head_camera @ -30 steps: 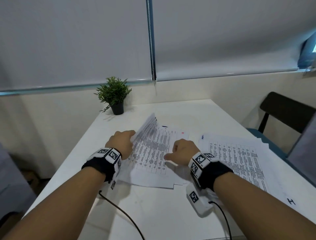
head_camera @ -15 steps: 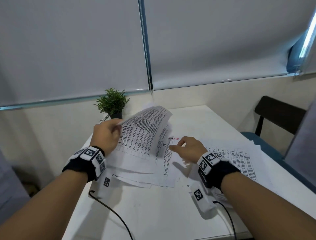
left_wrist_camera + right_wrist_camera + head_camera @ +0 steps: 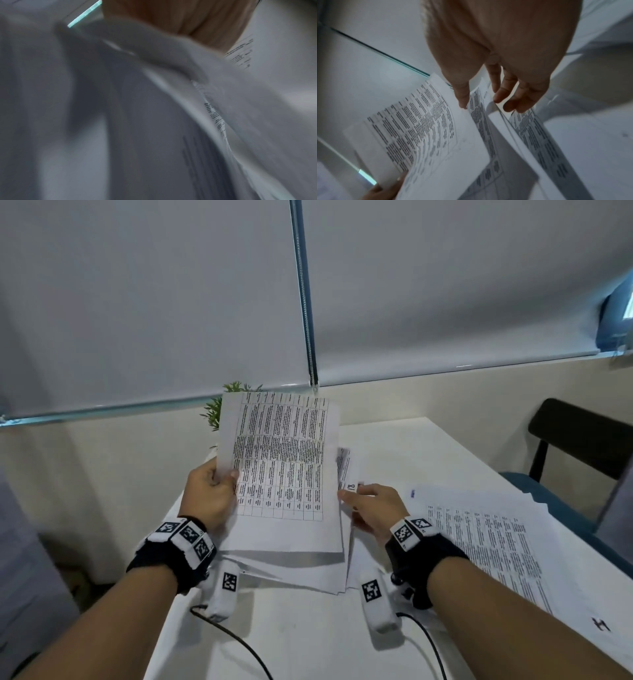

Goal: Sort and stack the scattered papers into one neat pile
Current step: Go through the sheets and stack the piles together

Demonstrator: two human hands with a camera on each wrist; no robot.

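Printed sheet point(image 3: 279, 460) raised upright above loose stack point(image 3: 291, 566) on white table point(image 3: 308, 638). Left hand point(image 3: 209, 498) pinches sheet's left edge, thumb in front. Right hand point(image 3: 373, 508): fingers straight, slightly spread, tips at sheet's right edge. 2nd paper spread point(image 3: 489, 546) lies flat to the right.

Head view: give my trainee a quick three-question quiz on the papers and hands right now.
1. True or false: the lifted sheet lies flat on the table.
2. Which hand grips that sheet? A) left hand B) right hand
3. Fill in: the plant is partly hidden behind the ____.

Key: 1 false, it is raised and held up. 2 A, thumb on its left edge. 3 sheet.
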